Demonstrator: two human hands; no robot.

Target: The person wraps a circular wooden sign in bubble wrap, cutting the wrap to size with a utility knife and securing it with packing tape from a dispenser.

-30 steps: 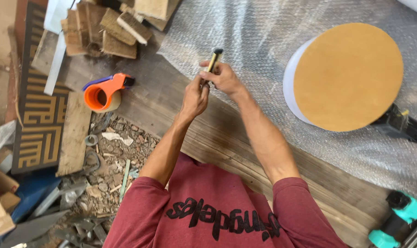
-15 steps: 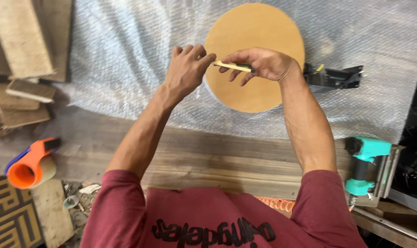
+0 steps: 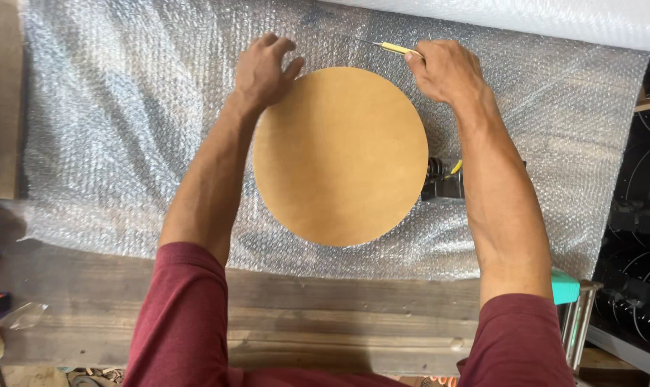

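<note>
A round tan disc (image 3: 339,154) lies flat on a sheet of bubble wrap (image 3: 124,129) spread over a wooden bench. My left hand (image 3: 264,68) rests at the disc's upper left edge, fingers spread, pressing down on the wrap and the rim. My right hand (image 3: 445,70) sits just past the disc's upper right edge and grips a yellow utility knife (image 3: 393,48), whose thin blade points left across the bubble wrap.
A roll of bubble wrap (image 3: 554,18) runs along the top. The bare wooden bench (image 3: 339,315) shows below the sheet. A dark metal part (image 3: 443,179) pokes out under the disc's right side. Black racks (image 3: 640,236) stand at right, a teal object (image 3: 565,287) near my right sleeve.
The view swung from the bench's left end onto the disc. Both hands moved from handling the knife together to the disc's far edge, left hand flat, right hand holding the knife to the wrap.
</note>
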